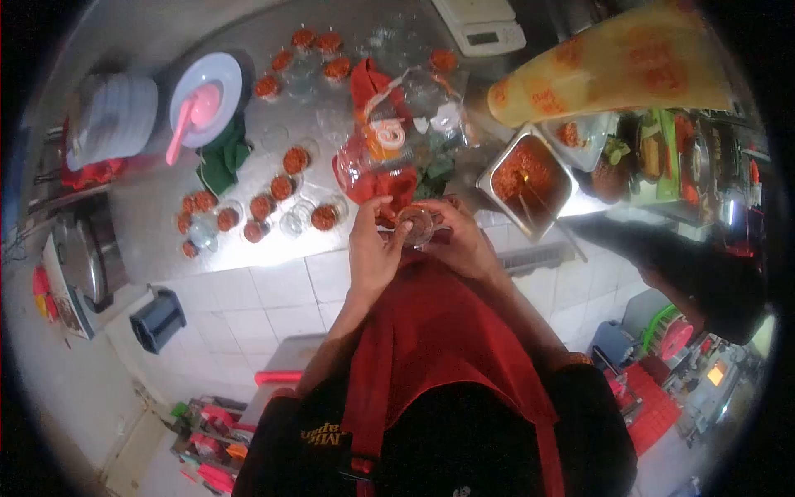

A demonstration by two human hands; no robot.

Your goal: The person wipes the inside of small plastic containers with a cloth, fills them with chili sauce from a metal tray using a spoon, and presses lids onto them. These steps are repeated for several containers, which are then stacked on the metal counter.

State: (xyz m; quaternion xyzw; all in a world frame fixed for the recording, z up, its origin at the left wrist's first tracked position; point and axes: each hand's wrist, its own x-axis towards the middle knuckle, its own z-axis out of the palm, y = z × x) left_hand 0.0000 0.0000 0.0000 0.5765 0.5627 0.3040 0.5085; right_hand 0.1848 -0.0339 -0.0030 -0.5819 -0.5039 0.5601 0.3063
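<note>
Between my hands, at the counter's front edge, is a small clear round cup [416,225]. My left hand [377,244] is closed on its left side, the thumb against the rim. From the right, my right hand [460,236] has its fingers around the same cup. What the cup holds is too dim to tell. Several small cups of red sauce [282,187] stand on the metal counter [281,240] to the left. Just beyond my hands lie a red cloth [389,184] and a clear plastic bag [397,141]. A metal tray of red sauce [530,184] with a spoon is to the right.
White bowl [217,69] with a pink ladle and stacked plates [116,120] stand at the left, near a green cloth [224,161]. At the back are a scale [489,33] and a yellow printed wrapper [613,66]. Another person's arm [662,265] reaches in from the right.
</note>
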